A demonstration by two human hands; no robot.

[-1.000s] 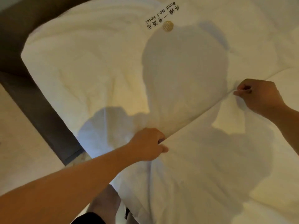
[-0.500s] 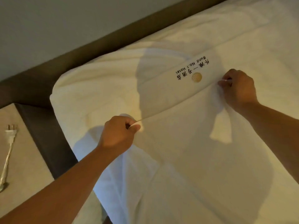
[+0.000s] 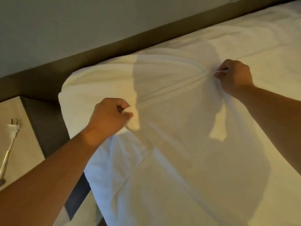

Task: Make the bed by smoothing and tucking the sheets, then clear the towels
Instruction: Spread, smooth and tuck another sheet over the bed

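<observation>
Both hands are on the top sheet [image 3: 187, 152] here, which fills the middle and right of the frame, its upper edge stretched as a taut fold line between the two fists. The left hand [image 3: 110, 118], centre-left, has its fingers curled tight round a bunch of that edge; the right hand [image 3: 234, 75], upper right, pinches the edge between thumb and curled fingers. Beyond the fold lies the white mattress [image 3: 101, 79], its rounded corner reaching toward the brown headboard [image 3: 48, 74] in the upper left. To do this well, I'd judge, keep the pull even on both sides so the edge stays straight and square to the headboard, then lay it down flat before letting go. The risk is the loose, wrinkled cloth hanging below the left wrist; it will likely need smoothing and tucking at that corner. A white plug and cable [image 3: 11, 137] lie on the surface at far left. No towels are in sight.
</observation>
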